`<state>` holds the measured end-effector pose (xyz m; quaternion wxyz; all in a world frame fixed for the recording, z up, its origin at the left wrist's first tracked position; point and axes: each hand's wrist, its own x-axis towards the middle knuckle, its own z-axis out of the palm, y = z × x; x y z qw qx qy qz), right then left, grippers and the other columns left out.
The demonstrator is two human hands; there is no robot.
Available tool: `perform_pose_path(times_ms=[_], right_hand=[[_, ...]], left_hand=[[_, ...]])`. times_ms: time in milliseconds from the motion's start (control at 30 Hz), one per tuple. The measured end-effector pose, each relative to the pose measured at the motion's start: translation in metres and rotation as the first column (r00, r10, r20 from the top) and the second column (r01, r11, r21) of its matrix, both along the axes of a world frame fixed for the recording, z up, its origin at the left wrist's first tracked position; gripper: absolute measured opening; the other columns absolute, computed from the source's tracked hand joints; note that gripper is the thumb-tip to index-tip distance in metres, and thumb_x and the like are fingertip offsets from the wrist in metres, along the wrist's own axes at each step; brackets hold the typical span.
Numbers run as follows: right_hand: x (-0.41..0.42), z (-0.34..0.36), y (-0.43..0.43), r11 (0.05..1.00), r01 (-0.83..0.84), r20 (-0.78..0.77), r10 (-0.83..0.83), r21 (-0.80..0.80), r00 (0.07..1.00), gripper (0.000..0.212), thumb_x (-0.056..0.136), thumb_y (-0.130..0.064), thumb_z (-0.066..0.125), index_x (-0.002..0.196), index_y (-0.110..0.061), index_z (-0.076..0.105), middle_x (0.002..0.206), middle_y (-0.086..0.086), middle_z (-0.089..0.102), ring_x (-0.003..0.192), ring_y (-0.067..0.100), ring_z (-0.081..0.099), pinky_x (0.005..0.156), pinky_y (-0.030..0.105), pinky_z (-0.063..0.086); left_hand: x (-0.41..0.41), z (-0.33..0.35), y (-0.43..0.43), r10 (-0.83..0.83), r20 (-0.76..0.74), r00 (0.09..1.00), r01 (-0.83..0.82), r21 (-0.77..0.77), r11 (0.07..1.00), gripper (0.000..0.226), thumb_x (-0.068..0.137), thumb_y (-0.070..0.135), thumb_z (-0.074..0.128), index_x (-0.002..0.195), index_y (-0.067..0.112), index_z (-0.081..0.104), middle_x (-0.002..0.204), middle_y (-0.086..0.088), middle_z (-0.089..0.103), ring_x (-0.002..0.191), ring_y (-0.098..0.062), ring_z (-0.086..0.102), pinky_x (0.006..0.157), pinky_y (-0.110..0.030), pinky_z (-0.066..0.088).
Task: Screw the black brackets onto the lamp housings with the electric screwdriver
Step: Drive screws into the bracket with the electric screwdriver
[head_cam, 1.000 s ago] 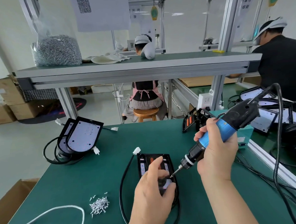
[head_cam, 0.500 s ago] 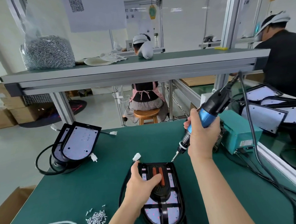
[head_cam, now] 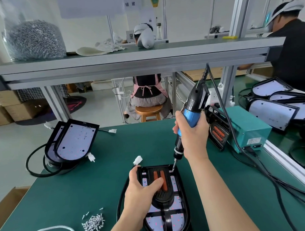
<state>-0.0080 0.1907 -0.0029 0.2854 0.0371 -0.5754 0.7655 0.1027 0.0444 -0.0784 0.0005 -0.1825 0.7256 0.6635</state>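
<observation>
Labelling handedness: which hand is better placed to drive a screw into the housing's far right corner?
Right. The right hand grips the electric screwdriver, its bit on that corner of the lamp housing; the left hand holds the black bracket down.

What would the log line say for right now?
left hand: holds lamp housing, finger on black bracket | right hand: grips electric screwdriver | bit: at housing's far right corner
</observation>
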Motion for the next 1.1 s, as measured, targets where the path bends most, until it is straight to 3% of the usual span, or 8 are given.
perform_pose_path(times_ms=[167,400,700,900,1100], right_hand=[[-0.002,-0.006,-0.003,1.000,-0.020,0.024,0.020,0.000,1.000,0.020,0.088,-0.023,0.074,0.095,-0.014,0.058,0.075,0.007,0.060,0.053,0.019,0.059,0.058,0.027,0.054],[-0.002,-0.009,-0.005,0.999,-0.027,0.028,0.026,0.040,0.999,0.020,0.086,-0.029,0.075,0.094,-0.018,0.059,0.074,0.005,0.061,0.054,0.017,0.061,0.058,0.026,0.054],[0.000,-0.006,-0.010,0.986,-0.144,0.010,0.144,0.080,0.990,0.026,0.080,-0.035,0.075,0.091,-0.020,0.057,0.074,0.008,0.059,0.055,0.019,0.060,0.060,0.034,0.055],[0.000,-0.008,-0.013,0.988,-0.126,0.007,0.126,0.092,0.992,0.029,0.079,-0.037,0.075,0.091,-0.017,0.058,0.071,0.008,0.060,0.054,0.018,0.061,0.059,0.031,0.055],[-0.003,-0.010,-0.009,0.987,-0.145,0.026,0.143,0.074,0.989,0.031,0.077,-0.037,0.075,0.093,-0.016,0.058,0.068,0.008,0.058,0.054,0.017,0.058,0.058,0.032,0.053]], left_hand=[[0.001,0.000,0.001,-0.007,0.002,1.000,0.007,0.008,1.000,0.099,0.053,0.054,0.081,0.141,0.045,0.036,0.127,0.011,0.063,0.116,-0.015,0.061,0.107,-0.043,0.045],[0.000,0.000,0.001,-0.008,-0.008,1.000,0.008,-0.007,1.000,0.100,0.050,0.058,0.079,0.140,0.046,0.036,0.121,0.015,0.064,0.111,-0.012,0.063,0.104,-0.041,0.047],[-0.001,0.000,0.000,-0.011,-0.005,1.000,0.011,0.004,1.000,0.100,0.052,0.058,0.080,0.141,0.047,0.034,0.129,0.015,0.061,0.120,-0.015,0.059,0.108,-0.042,0.044],[0.000,0.000,0.000,-0.002,0.004,1.000,0.002,0.001,1.000,0.099,0.052,0.057,0.079,0.140,0.046,0.036,0.123,0.018,0.063,0.116,-0.011,0.060,0.106,-0.040,0.045],[-0.001,-0.001,0.000,-0.003,0.009,1.000,0.003,0.016,1.000,0.093,0.051,0.054,0.080,0.135,0.045,0.042,0.100,0.023,0.071,0.100,-0.007,0.068,0.100,-0.039,0.050]])
